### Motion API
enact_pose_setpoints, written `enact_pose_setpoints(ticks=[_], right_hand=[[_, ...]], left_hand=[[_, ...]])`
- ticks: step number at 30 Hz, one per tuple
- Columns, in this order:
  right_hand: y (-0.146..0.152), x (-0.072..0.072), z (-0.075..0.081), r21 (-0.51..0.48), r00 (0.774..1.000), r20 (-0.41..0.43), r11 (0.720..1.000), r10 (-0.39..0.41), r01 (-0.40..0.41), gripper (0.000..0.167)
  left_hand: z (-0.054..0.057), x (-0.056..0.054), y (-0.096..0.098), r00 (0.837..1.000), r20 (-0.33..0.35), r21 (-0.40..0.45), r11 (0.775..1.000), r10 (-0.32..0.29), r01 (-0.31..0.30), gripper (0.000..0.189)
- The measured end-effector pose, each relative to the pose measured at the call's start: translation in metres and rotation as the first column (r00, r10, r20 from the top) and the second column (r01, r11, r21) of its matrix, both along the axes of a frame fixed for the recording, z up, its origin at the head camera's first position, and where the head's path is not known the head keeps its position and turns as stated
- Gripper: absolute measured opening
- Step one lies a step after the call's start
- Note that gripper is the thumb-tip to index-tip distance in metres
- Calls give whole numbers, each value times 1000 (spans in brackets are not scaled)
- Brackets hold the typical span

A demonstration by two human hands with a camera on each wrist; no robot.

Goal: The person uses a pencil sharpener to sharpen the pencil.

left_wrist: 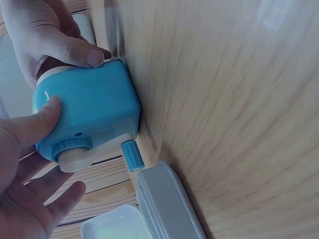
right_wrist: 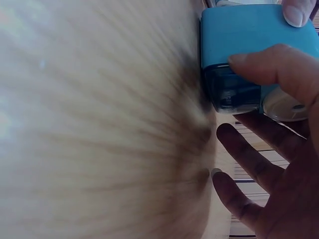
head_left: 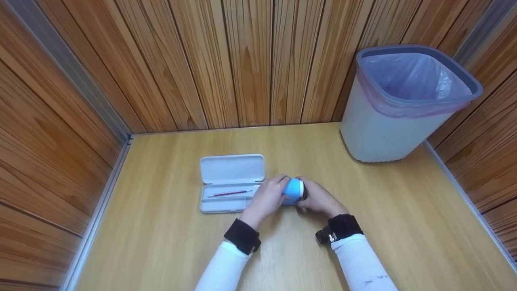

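Note:
A blue pencil sharpener (head_left: 292, 190) with a hand crank (left_wrist: 94, 153) rests on the table, held between both hands. From the crank side, my left hand (head_left: 268, 198) grips it with the thumb across its body. My right hand (head_left: 321, 199) holds the opposite end, its thumb by the dark see-through drawer (right_wrist: 232, 90) and other fingers partly hidden behind. Just left of the sharpener lies a grey pencil case (head_left: 232, 169) with its lid raised. Inside the case is a red pencil (head_left: 230, 194). My left hand covers the case's right end in the head view.
At the back right stands a waste bin (head_left: 387, 133) with a grey rim and a pinkish liner. Wood-panelled walls (head_left: 246, 60) close off the back and both sides of the light wooden table (head_left: 161, 242).

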State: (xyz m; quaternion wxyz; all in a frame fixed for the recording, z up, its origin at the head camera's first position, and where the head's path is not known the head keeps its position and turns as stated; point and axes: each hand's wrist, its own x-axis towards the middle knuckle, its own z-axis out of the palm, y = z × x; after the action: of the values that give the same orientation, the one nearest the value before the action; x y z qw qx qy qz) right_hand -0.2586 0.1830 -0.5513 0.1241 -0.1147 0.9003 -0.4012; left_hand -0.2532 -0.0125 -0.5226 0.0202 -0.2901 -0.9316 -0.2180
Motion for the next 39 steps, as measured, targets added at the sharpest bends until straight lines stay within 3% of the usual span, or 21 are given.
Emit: enact_pose_setpoints(ticks=[16,26,39], right_hand=[[3,0,4,21,1000,24,1000,-4,3,68],[0,-1,3,36,1000,-4,999,-3,4,70],[0,-2,3,36,1000,10,999,-19,19,70]], left_hand=[[-1,-1,1,1000,19,11,1000,16,-17,50],[0,0,-1,999,39,28,999,16,-17,49],[-1,-2,-7,1000,16,57,998,-8,7,48]])
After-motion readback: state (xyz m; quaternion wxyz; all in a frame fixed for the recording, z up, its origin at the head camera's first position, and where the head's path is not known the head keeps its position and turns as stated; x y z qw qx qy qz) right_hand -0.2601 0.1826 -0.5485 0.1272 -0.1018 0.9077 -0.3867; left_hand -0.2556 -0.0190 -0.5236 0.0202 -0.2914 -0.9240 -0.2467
